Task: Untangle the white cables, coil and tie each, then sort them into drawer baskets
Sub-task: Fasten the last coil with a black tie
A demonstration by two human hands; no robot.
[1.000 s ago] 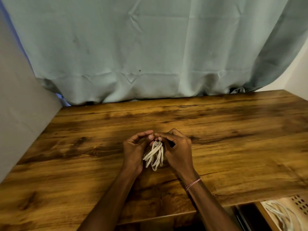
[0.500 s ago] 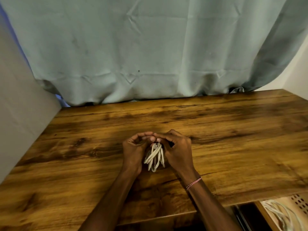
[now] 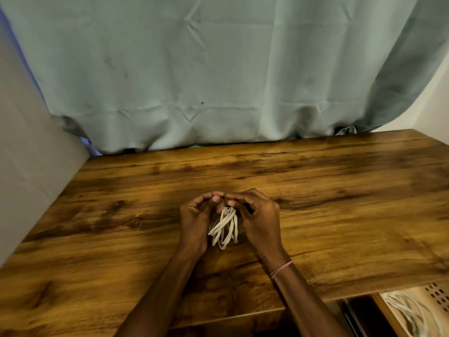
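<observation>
My left hand [image 3: 195, 218] and right hand [image 3: 258, 220] meet over the middle of the wooden table [image 3: 340, 190], near its front edge, with the coiled white cable [image 3: 224, 227] held between them. The fingers [image 3: 213, 194] of my left hand are curled inward, thumb and forefinger pinching the top of the coil. The fingertips [image 3: 239, 197] of my right hand are bent down onto the same spot, so that both hands grip the bundle at its upper end. A thin dark tie [image 3: 225, 202] shows there, between the two sets of fingertips; whether it is wound round the coil or merely held against it I cannot tell. Below the grip the cable's loops hang in a narrow, flattened bunch between my palms, their lower bends close to the tabletop; whether they touch the wood is not clear. A red-and-white thread bracelet [image 3: 281, 268] circles my right wrist. At the lower right corner, below the table's front edge, a pale perforated drawer basket [image 3: 436, 291] stands open, with more white cables [image 3: 408, 312] lying loosely coiled inside it. A creased blue-green curtain [image 3: 218, 69] hangs behind the table along its far edge, and a plain grey panel [image 3: 29, 166] closes off the left side.
</observation>
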